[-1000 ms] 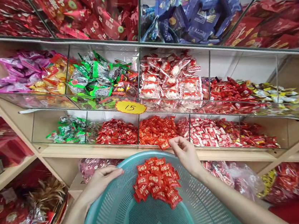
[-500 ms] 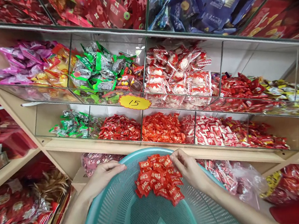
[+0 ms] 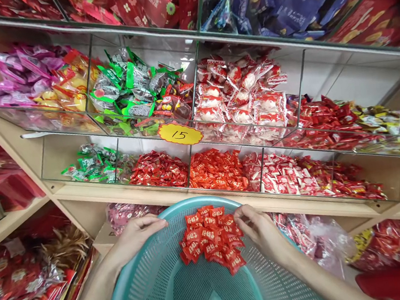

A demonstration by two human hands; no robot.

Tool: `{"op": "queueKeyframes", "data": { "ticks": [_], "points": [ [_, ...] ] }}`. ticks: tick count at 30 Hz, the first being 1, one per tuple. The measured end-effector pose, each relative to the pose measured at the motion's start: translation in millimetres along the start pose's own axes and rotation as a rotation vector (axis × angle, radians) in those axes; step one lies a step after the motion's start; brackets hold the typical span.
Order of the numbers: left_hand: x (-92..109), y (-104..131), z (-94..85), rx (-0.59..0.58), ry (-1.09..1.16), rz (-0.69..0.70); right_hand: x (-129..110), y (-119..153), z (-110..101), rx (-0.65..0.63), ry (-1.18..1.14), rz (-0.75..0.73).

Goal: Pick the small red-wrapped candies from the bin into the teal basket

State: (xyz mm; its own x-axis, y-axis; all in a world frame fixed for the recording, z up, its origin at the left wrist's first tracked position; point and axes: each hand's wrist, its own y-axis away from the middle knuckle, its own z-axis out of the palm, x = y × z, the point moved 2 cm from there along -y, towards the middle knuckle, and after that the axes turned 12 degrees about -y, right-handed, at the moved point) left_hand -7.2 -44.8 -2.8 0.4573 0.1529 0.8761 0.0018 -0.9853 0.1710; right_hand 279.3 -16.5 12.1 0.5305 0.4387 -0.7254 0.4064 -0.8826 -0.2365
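Head view: left hand [image 3: 142, 231] gripping basket [image 3: 143, 286] at far-left rim, likely steadying it; right hand [image 3: 257, 223] resting half-curled beside packets [image 3: 210, 235], hold unclear.

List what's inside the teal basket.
A heap of small red packets lies at the far side of the teal basket, with mesh floor showing nearer. Whatever lies beneath the top packets is covered.

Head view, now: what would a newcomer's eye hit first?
Probably the big teal basket at bottom center, with a heap of red packets toward its far side, between the left hand and right hand. Next, the yellow "15" tag mid-picture, then the large blue packets at upper right.
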Motion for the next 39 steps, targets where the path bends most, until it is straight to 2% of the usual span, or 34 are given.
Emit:
{"op": "queueKeyframes", "data": {
  "ticks": [2, 5, 8, 14, 22, 25, 29, 36, 39],
  "points": [
    [-0.3, -0.5, 0.1, 0.0, 0.001, 0.0, -1.0, 3.5, -2.9, 0.031, 0.017, -0.012],
    [-1.6, -1.1, 0.3, -0.01, 0.015, 0.001, -1.4, 11.0, -5.2, 0.048, 0.018, 0.046],
    [-2.9, -1.1, 0.8, -0.02, 0.029, -0.001, -1.6, 20.6, -3.6, 0.018, 0.005, 0.104],
    [-1.7, -0.5, 0.9, -0.005, 0.015, 0.007, 4.3, 35.9, 8.3, -0.046, 0.018, 0.074],
    [-1.3, 0.5, 0.3, -0.016, 0.024, -0.004, 6.8, 38.4, 22.0, -0.116, -0.089, 0.152],
    [-1.0, -0.1, 0.5, -0.009, 0.016, -0.001, 1.5, 38.0, 35.5, -0.168, -0.196, 0.201],
    [-0.8, -0.3, 0.7, 0.002, -0.004, 0.009, -3.4, 35.4, 64.1, -0.215, -0.432, 0.335],
    [-0.9, 0.8, 0.4, 0.002, -0.019, 0.029, -5.5, 33.4, 106.6, -0.202, -0.647, 0.496],
    [-0.2, 1.1, 0.0, 0.005, -0.022, 0.024, -2.3, 36.2, 117.8, -0.206, -0.733, 0.64]
  ]
}}
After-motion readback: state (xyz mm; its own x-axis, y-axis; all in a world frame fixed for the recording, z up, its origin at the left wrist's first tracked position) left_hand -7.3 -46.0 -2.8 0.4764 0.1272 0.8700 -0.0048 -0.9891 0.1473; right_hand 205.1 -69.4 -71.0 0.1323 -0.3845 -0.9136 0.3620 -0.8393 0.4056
